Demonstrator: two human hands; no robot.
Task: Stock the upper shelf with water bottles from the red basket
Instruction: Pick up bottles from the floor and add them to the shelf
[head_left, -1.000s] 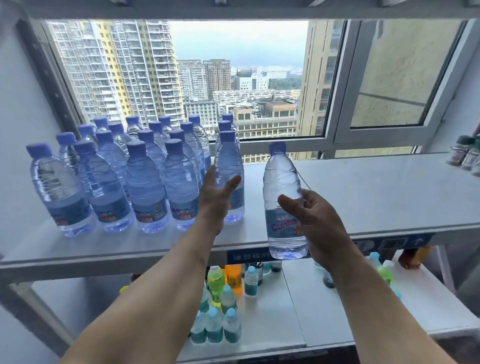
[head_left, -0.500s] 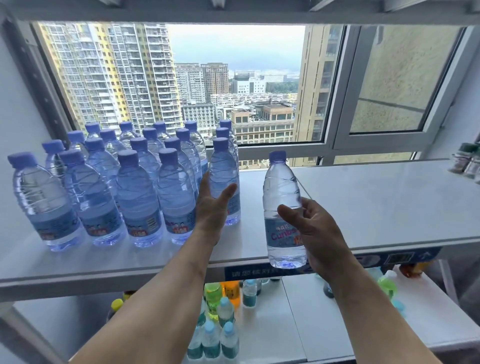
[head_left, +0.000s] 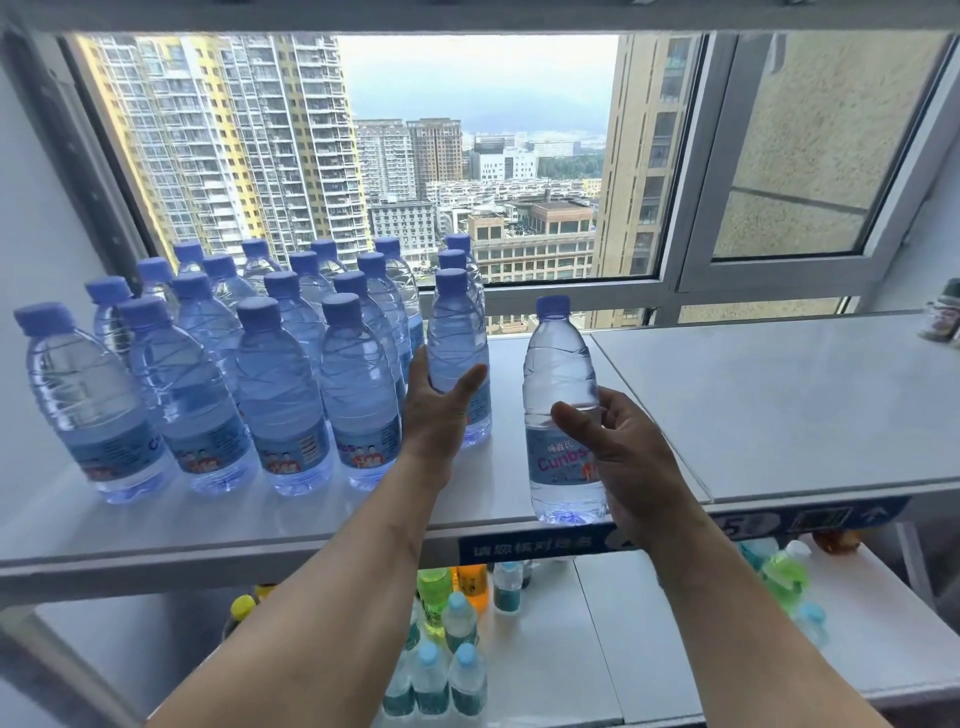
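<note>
Several blue-capped water bottles (head_left: 280, 384) stand in rows on the left half of the white upper shelf (head_left: 779, 395). My left hand (head_left: 439, 415) reaches to the rightmost front bottle of that group (head_left: 457, 332); its straight fingers lie along the bottle's left side and the thumb spreads across the front. My right hand (head_left: 623, 457) grips a clear water bottle (head_left: 561, 364) with a blue label, thumb in front and fingers curled round the right side. This bottle stands upright at the shelf's front edge, a gap apart from the group. The red basket is out of view.
A window frame (head_left: 670, 291) runs behind the shelf. Small jars (head_left: 943, 317) sit at the shelf's far right end. The lower shelf (head_left: 649, 649) holds small green, orange and blue-capped drink bottles (head_left: 447, 623). A blue label strip (head_left: 524, 545) runs along the upper shelf's front edge.
My left hand has moved forward onto the rightmost bottle of the group. My right hand keeps its hold on the clear bottle at the shelf's front edge.
</note>
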